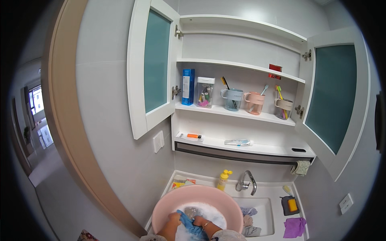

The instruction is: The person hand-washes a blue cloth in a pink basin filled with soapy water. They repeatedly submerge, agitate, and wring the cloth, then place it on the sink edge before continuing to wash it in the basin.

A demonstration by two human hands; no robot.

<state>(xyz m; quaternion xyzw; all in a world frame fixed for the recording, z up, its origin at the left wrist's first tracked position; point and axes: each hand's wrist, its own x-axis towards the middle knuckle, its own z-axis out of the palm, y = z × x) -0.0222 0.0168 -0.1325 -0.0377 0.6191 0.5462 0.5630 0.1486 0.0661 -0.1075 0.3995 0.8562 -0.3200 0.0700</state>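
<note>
Head view: my left hand (173, 219) is closed on the blue cloth (188, 225) at its 9 o'clock edge, and my right hand (199, 221) grips it at 3 o'clock, though I cannot make out my fingertips. The cloth is bunched between them inside the pink basin (160, 204), among white suds (215, 217). Taking clock directions from the cloth, a yellow pump bottle (222, 180) stands just beyond the rim between 1 and 2 o'clock, and the chrome faucet (249, 181) rises at 2. At 3 o'clock, crumpled laundry (251, 231) lies in the white sink (263, 205); farther that way, a purple cloth (294, 227) rests on the counter (277, 188). Up at 1 o'clock, a toothpaste tube (238, 142) lies on the lowest shelf, below the pink cup (254, 105) in the open cabinet (237, 64).
</note>
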